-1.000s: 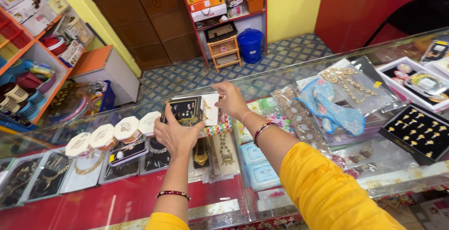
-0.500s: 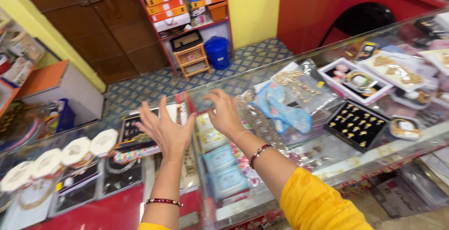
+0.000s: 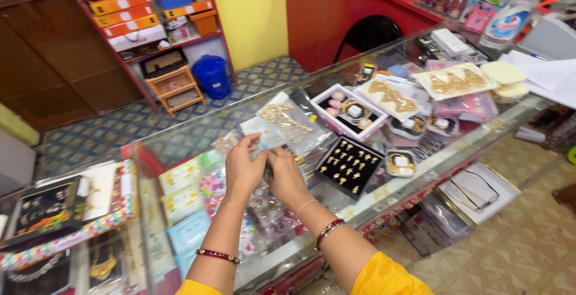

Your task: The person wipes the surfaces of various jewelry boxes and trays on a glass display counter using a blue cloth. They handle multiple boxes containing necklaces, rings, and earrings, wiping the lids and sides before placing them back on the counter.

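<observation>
Head view: you look down on a glass counter [image 3: 456,151] crowded with jewellery.
Packet: a clear plastic packet with gold jewellery [image 3: 282,124] lies on the glass, just beyond your fingertips.
Left hand [image 3: 243,169]: your fingers pinch the packet's near edge.
Right hand [image 3: 285,175]: pressed against your left, fingers curled at the same edge.
Nearby: a black tray of gold rings [image 3: 350,164] sits just right of your hands; a blue bin [image 3: 212,76] stands on the floor beyond.
</observation>
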